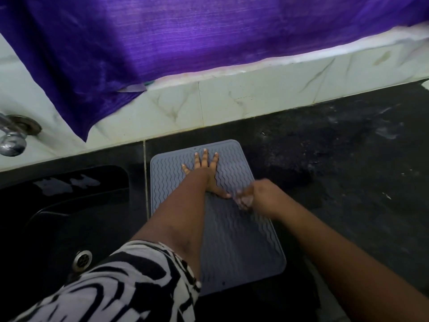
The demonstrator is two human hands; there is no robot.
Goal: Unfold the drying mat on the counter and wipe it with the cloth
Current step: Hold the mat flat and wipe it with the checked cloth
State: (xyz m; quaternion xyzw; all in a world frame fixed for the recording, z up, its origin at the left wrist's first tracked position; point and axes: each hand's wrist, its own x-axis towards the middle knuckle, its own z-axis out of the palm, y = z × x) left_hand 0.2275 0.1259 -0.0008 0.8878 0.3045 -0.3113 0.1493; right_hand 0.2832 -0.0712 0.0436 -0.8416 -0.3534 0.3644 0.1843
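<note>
The grey drying mat (232, 240), ribbed with wavy lines, lies unfolded and flat on the black counter (348, 159), right beside the sink. My left hand (206, 173) rests palm down on the mat's far half, fingers spread, holding nothing. My right hand (257, 196) is over the mat's right edge near its middle, close to my left thumb. It is blurred, its fingers look curled, and I cannot tell whether it holds anything. No wiping cloth is plainly visible.
A black sink (58, 217) with a metal drain (81, 257) lies left of the mat. A metal tap (11, 138) sticks out of the white tiled wall (255, 94). A purple curtain (162, 43) hangs over the wall. The counter right of the mat looks wet and smeared.
</note>
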